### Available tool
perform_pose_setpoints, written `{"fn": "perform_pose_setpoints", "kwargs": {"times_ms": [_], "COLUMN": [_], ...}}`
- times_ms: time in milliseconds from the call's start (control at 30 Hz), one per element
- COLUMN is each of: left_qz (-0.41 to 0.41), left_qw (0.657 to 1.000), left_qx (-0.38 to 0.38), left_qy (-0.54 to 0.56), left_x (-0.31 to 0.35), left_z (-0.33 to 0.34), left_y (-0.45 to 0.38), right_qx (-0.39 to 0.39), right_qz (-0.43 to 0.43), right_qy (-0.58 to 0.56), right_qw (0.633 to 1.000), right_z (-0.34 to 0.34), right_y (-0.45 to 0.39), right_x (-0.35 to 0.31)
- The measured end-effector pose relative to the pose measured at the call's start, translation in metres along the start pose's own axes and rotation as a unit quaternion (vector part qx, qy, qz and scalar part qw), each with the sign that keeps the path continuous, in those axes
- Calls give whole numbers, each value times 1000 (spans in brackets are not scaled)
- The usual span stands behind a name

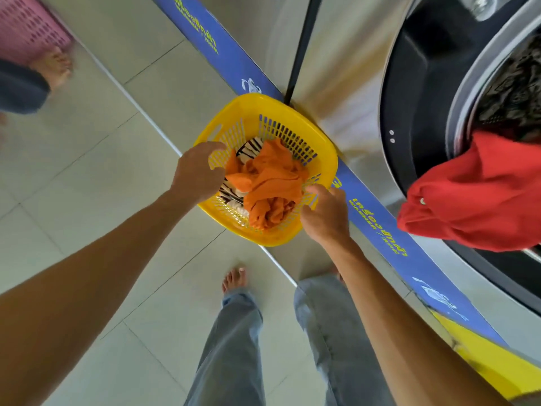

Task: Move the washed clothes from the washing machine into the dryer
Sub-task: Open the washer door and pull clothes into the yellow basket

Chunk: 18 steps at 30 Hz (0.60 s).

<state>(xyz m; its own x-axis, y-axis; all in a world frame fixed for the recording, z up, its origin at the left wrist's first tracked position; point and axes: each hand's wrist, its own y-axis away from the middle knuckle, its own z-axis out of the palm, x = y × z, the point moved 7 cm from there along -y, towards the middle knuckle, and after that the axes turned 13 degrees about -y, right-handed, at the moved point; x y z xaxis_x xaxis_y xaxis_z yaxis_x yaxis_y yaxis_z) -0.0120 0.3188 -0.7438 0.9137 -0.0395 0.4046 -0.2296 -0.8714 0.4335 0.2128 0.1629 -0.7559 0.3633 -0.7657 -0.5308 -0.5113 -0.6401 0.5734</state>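
**Basket half loaded, drum still full**

Both your hands are down at the yellow basket on the floor, hard against the machine's blue base strip. Your left hand curls over the near-left rim; your right hand has its grip pinched on the orange garment, which lies on a striped piece inside. Let that cloth go low so it settles flat and leaves room. To the right, a red garment hangs out of the washing machine opening, dark clothes behind it. Take the red one next, I'd say, gathering it whole so nothing drags on the floor.
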Motion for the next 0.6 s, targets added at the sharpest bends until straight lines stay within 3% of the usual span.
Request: {"fn": "perform_pose_setpoints", "kwargs": {"times_ms": [133,333,500,600], "left_qz": [37,-42,3,0], "left_qw": [995,973,947,946], "left_qx": [8,-74,-206,-231], "left_qy": [-95,-216,-248,-226], "left_x": [0,-6,-17,-24], "left_z": [15,18,18,13], "left_y": [-19,-42,-14,27], "right_qx": [-32,-82,-69,-86], "right_qz": [31,103,104,116], "right_qy": [-12,-119,-50,-23], "right_qw": [999,984,991,989], "right_z": [16,22,-20,-42], "right_y": [4,9,28,60], "right_x": [5,11,21,19]}}
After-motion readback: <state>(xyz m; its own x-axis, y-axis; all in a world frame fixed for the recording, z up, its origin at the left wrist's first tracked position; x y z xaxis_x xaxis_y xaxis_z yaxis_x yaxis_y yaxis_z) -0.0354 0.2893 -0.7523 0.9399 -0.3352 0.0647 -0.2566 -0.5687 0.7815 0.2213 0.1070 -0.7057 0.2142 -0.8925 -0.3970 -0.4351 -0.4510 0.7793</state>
